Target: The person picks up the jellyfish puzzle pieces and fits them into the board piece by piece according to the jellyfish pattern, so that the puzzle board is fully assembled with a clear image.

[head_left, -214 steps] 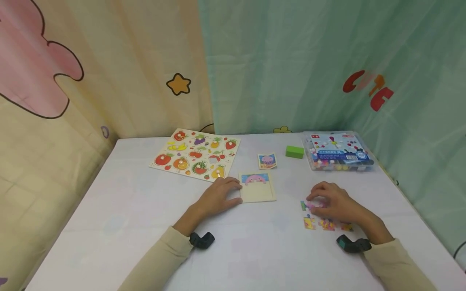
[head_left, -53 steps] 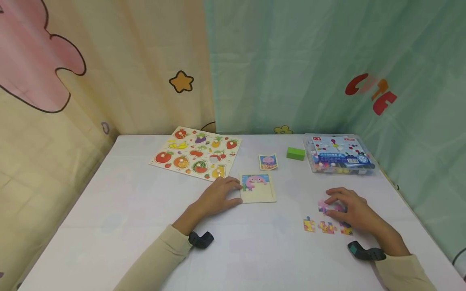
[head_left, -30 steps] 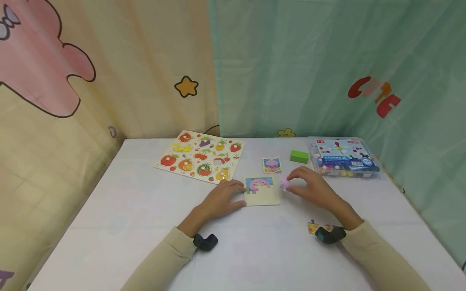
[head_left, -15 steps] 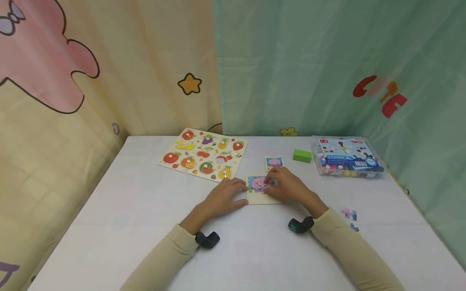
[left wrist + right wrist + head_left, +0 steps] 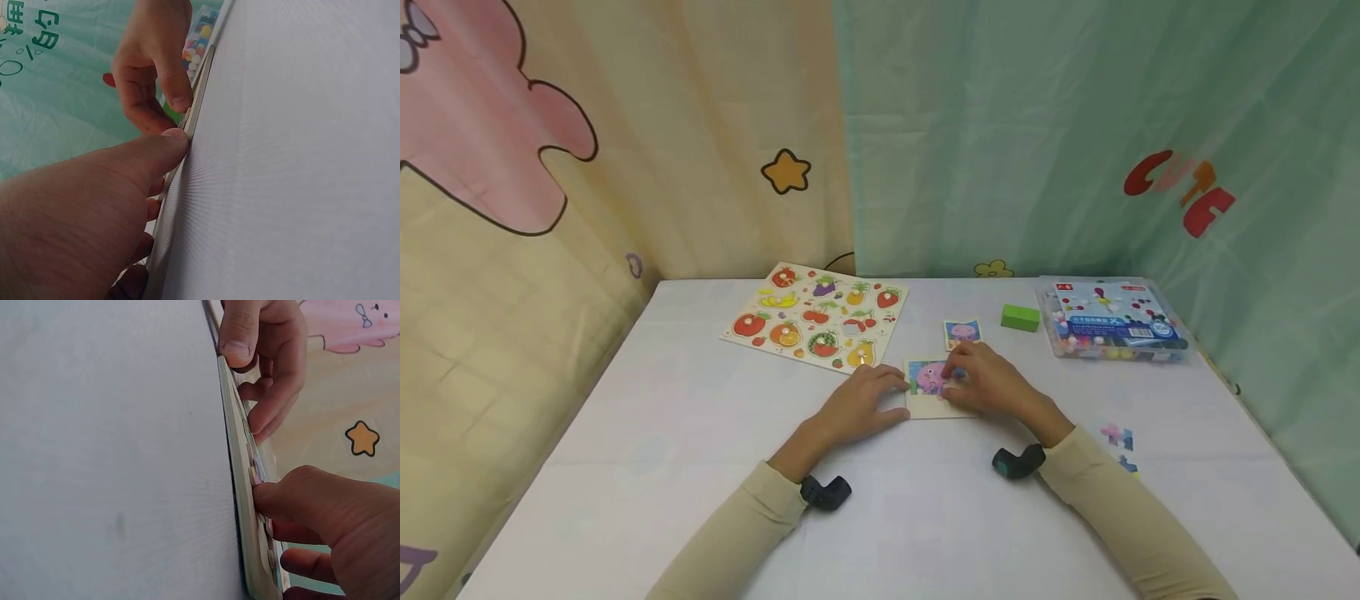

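Note:
A square puzzle board (image 5: 928,410) lies mid-table, its upper part covered by blue and pink pieces (image 5: 927,377), its lower strip bare wood. My left hand (image 5: 857,407) rests at its left side, thumb and fingers touching the edge; the left wrist view shows this thumb (image 5: 172,145) against the board's rim (image 5: 199,100). With thumb and fingertips, my right hand (image 5: 992,385) pinches a pink piece over the board. In the right wrist view, that thumb (image 5: 275,495) is at the piece, low against the board (image 5: 236,459). My right hand covers the board's right part.
Loose pieces (image 5: 1111,433) lie right of my right forearm, partly hidden by the sleeve. Behind the board are a small picture card (image 5: 962,332), a green block (image 5: 1020,317) and a clear box (image 5: 1112,321). A fruit board (image 5: 805,321) lies at the back left.
My right hand has carried a pink piece from the loose pieces leftward onto the board. More pieces lie on the board than at first. My left hand has stayed at its edge.

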A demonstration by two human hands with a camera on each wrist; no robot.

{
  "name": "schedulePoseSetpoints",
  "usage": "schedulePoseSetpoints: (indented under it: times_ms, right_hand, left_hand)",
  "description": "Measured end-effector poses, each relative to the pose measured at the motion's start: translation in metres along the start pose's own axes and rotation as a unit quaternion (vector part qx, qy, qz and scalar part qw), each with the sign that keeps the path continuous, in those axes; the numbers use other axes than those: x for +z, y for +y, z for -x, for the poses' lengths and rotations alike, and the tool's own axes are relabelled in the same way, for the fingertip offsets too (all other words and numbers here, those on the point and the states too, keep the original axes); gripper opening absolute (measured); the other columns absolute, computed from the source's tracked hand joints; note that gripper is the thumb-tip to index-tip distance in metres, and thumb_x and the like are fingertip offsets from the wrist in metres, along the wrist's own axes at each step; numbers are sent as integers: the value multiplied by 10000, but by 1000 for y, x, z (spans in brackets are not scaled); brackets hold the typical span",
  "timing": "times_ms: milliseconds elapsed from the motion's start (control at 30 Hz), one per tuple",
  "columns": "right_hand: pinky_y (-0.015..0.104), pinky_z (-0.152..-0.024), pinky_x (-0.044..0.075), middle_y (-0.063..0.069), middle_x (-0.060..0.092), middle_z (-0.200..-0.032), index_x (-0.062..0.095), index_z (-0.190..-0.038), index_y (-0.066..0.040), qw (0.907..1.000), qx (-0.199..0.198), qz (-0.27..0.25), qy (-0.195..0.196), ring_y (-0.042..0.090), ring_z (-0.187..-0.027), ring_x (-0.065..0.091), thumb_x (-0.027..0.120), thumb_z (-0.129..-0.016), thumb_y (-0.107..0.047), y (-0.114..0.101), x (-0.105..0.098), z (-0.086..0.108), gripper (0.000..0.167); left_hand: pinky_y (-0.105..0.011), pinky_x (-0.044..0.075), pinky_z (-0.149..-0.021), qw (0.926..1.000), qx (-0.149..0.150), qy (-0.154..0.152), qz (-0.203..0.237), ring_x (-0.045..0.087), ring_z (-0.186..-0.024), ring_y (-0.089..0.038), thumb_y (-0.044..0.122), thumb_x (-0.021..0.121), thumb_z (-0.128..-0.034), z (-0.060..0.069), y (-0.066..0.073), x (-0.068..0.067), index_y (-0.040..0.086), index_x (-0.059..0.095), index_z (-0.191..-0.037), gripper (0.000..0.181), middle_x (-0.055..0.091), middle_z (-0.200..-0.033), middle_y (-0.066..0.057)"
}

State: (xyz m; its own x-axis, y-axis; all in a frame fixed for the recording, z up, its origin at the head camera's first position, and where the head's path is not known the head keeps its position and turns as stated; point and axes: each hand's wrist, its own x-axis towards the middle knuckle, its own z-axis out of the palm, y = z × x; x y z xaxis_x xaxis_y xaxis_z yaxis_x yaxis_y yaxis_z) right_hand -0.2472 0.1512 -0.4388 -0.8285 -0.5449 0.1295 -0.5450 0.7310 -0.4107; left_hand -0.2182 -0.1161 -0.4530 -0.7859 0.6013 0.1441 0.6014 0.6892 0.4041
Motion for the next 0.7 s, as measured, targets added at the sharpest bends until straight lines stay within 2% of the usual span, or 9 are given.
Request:
schedulePoseSetpoints:
  times_ms: [333, 700]
  right_hand:
    - [458, -927, 496, 41, 595, -1145, 754, -1111, -173, 10000, -38, 49, -56, 250, -1077, 544, 817, -850, -236, -1, -1, 1, 276]
    - [448, -908, 482, 53, 598, -1149, 769, -1121, -155, 9995, -284, 127, 50, 257, -1074, 535, 802, -873, -211, -1, 0, 2, 256]
  left_hand:
    - [-355, 425, -1024, 10000, -32, -21, -70, 501, -1240, -190, 438, 695, -954, -2, -2, 2, 176, 672, -1295, 431, 576, -1390, 7]
    - [-358, 427, -1018, 10000, 17, 5, -13, 502, -1235, -192, 435, 697, -953, -1, -3, 1, 172, 671, -1294, 431, 577, -1390, -1]
